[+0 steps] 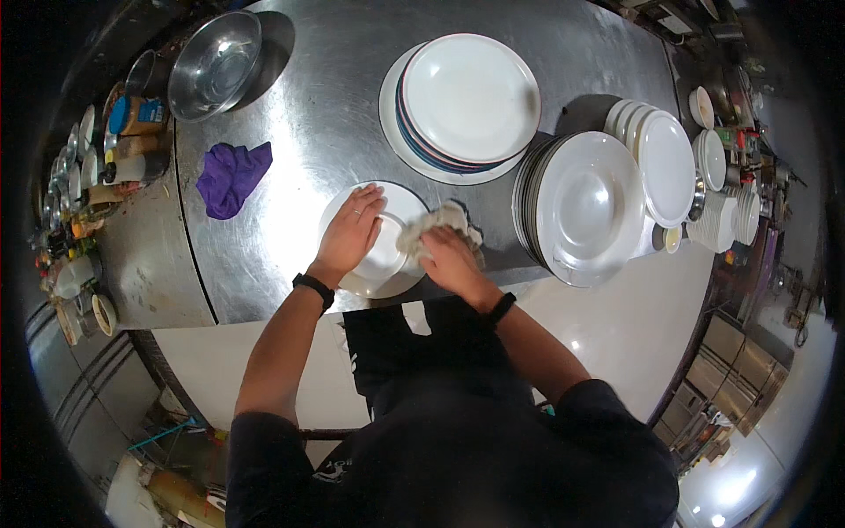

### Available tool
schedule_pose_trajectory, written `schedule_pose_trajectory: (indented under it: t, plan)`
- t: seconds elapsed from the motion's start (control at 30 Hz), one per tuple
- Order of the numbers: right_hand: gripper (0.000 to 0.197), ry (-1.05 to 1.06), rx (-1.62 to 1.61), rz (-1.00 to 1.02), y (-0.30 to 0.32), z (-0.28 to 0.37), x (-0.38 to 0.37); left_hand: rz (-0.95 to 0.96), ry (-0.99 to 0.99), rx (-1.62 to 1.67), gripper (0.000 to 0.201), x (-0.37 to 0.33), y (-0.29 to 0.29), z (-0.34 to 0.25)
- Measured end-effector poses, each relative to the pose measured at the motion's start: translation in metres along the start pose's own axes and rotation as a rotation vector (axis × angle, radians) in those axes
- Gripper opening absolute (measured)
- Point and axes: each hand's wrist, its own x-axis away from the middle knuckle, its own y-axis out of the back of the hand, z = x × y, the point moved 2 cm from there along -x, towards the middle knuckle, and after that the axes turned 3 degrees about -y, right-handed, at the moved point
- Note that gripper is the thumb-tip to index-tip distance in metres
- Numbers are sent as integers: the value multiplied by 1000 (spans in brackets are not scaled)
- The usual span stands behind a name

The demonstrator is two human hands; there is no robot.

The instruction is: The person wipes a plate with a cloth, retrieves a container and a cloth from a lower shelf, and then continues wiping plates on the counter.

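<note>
The plate (374, 255) lies flat at the counter's (290, 150) near edge; the left hand (352, 231) presses spread on its left half; the right hand (449, 257), clenched on the cloth (431, 227), sits at its right rim.

dim overhead light | glare on steel counter (317, 132) (soft) | fisheye-bent, black rim

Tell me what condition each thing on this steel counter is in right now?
White plate: flat on the counter, held down by the left hand.
Pale cloth: bunched, pressed on the plate by the right hand.
Purple cloth: crumpled, lying loose.
Steel bowl: upright, empty.
Round plate stack: piled flat.
Deep plate stack: piled, leaning.
</note>
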Motion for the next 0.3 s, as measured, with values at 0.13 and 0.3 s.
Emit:
schedule_pose_trajectory:
  t: [0.13, 0.3]
  plan:
    - [32, 100, 135, 246, -12, 9, 27, 191, -223, -110, 40, 0, 7, 10]
    - [36, 74, 49, 138, -27, 8, 31, 90, 191, -274, 57, 11, 17, -8]
